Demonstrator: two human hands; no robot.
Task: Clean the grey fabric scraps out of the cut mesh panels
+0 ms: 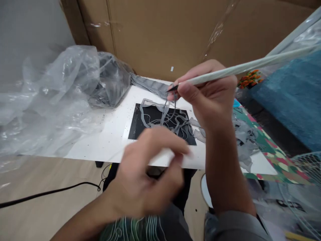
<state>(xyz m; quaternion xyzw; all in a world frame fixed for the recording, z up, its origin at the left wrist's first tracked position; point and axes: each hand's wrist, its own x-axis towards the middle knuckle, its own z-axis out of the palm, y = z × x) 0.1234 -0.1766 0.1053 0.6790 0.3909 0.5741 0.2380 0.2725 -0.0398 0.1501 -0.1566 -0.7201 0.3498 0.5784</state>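
Steady the white-handled tool (247,66) lightly, keeping its dark pointed tip (172,89) turned away from the nearby fingertips. Best to ease the grey strips (164,113) apart slowly, loosening tangled loops before any pull, for fear of stretching or tearing. Right hand (214,100) raised above the black mat (136,130) on the white counter (100,140), gripping the tool near its tip, with strips apparently hanging from the fingertips down to the mat. Left hand (140,174) lower and nearer, thumb and forefinger curled toward each other; too blurred to tell if holding anything.
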